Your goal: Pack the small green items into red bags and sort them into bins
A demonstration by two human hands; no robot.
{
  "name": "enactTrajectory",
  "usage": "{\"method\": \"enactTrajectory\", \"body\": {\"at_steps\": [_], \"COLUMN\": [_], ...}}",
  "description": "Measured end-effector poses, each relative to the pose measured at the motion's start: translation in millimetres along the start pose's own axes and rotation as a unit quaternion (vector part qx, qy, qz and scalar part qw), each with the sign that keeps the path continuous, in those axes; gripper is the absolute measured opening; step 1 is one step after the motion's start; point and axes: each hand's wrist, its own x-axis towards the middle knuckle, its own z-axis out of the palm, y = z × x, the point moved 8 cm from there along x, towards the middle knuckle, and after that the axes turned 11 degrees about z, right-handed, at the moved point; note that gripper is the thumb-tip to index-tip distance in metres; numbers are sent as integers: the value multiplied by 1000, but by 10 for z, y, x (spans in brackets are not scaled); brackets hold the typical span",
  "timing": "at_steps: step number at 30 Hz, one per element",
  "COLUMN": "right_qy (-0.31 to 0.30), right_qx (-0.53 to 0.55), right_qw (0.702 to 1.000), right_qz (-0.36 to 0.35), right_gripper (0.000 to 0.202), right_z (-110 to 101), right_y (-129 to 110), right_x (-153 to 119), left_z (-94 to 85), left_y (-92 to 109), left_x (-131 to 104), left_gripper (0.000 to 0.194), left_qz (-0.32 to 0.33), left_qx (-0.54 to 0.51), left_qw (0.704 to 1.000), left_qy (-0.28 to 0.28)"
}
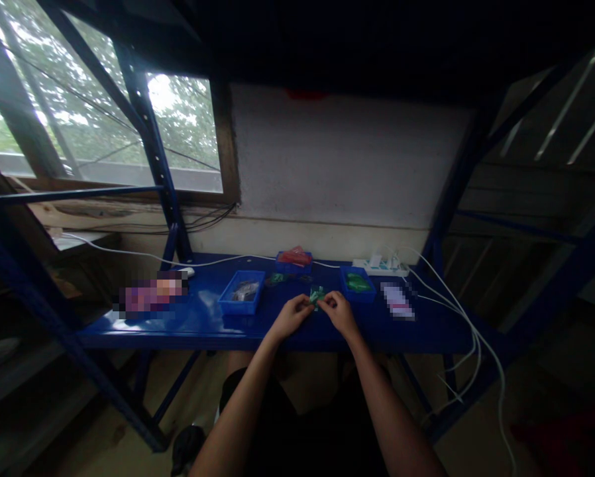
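Note:
A small bunch of green strips [317, 295] is held just above the blue tabletop [317, 334], between my two hands. My left hand [293, 317] pinches its left side with thumb and fingers. On the other side, my right hand [338, 313] grips it with bent fingers. The exact kind of the green piece is too small to make out. Close by on the right stands a blue bin [366, 297] with green pieces [358, 282]. Left of my hands is another blue bin [238, 307] containing greyish, clear-looking pieces [245, 290].
Behind my hands, a third blue bin [293, 268] holds red pieces [295, 255]. Small green bits [277, 278] lie before it. A white power strip [381, 267] trails cables [469, 315] rightward. Blurred-out items lie at both sides. Blue uprights [163, 169] frame the bench.

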Motion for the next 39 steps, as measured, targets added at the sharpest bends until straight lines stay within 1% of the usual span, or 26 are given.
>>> {"method": "enactTrajectory", "body": {"at_steps": [2,5,7,9,12,14,17,19,21,24,25,27,30,32,35,39], "right_qy": [-13,-89,-130,-151,-166,-163,-155,-152,-151,-141,-137,-133,-136,-134,-109,-59], "right_qx": [4,37,62,82,106,115,129,152,175,184,181,172,156,145,111,59], "right_qw": [1000,995,989,984,978,977,975,971,967,965,966,969,972,975,985,995], "right_qz": [8,25,35,48,68,75,89,100,111,121,122,120,113,106,80,50], "right_gripper": [21,20,22,27,34,33,27,22,21,19,18,17,16,16,16,13], "right_z": [22,128,174,186,186,177,167,163,159,140,133,128,142,147,115,41], "right_y": [2,-28,-61,-79,-78,-73,-52,-36,-19,4,8,5,-6,-14,-32,-47], "right_x": [2,-35,-71,-95,-106,-105,-103,-102,-98,-87,-85,-85,-94,-94,-77,-52], "left_z": [-17,-40,-42,-48,-67,-63,-20,-5,-41,-145,-159,-145,-99,-95,-105,-118], "left_y": [10,22,51,78,81,66,60,72,68,-2,-29,-57,-38,-21,-15,-30], "left_x": [2,2,4,7,4,-1,-11,-14,-11,-11,-13,-13,-16,-23,-30,-29], "left_gripper": [23,24,25,25,23,19,14,14,18,34,37,32,25,24,25,24], "left_qz": [4,7,21,37,47,48,59,70,69,26,9,-11,-13,-15,-23,-27], "left_qx": [2,3,1,-3,9,26,39,40,34,6,-3,-8,-6,-8,-11,-14], "left_qw": [1000,1000,1000,999,999,998,997,997,997,997,996,997,999,999,998,998], "left_qy": [9,20,19,19,22,15,-9,-14,10,76,85,77,50,50,55,60]}}
